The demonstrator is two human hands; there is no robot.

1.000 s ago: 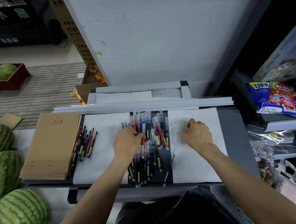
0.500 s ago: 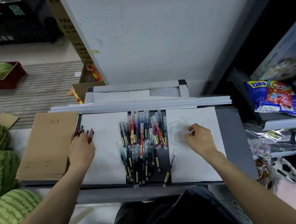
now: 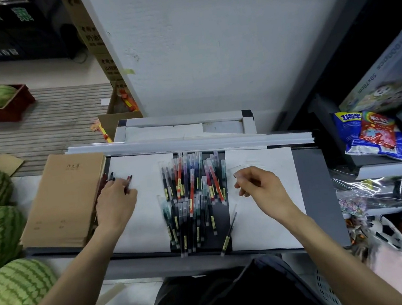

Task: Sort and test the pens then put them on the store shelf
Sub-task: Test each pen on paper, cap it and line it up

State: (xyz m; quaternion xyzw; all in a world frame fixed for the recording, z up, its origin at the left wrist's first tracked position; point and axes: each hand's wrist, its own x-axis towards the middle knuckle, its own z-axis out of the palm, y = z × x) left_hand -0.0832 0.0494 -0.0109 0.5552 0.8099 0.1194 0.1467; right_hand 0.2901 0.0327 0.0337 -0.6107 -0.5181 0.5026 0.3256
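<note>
A heap of capped pens (image 3: 192,198) in red, blue, green and black lies on the dark strip between two white sheets. On the left sheet (image 3: 150,222) my left hand (image 3: 116,203) rests over a small sorted group of pens (image 3: 110,177) and grips a red pen (image 3: 129,182) that sticks out past its fingers. My right hand (image 3: 260,188) hovers over the right sheet (image 3: 265,230) with fingers curled, pinching a small clear piece, seemingly a pen cap. One thin dark pen (image 3: 228,234) lies alone at the right sheet's near left edge.
A stack of brown notebooks (image 3: 63,199) lies left of the sheets on the grey table (image 3: 315,190). Several watermelons (image 3: 0,233) sit to the left. White strips (image 3: 194,144) run along the table's back. Store shelves with snack bags (image 3: 372,136) stand right.
My left hand left the middle heap and moved to the sorted group at the left with a pen. My right hand lifted a little off the right sheet.
</note>
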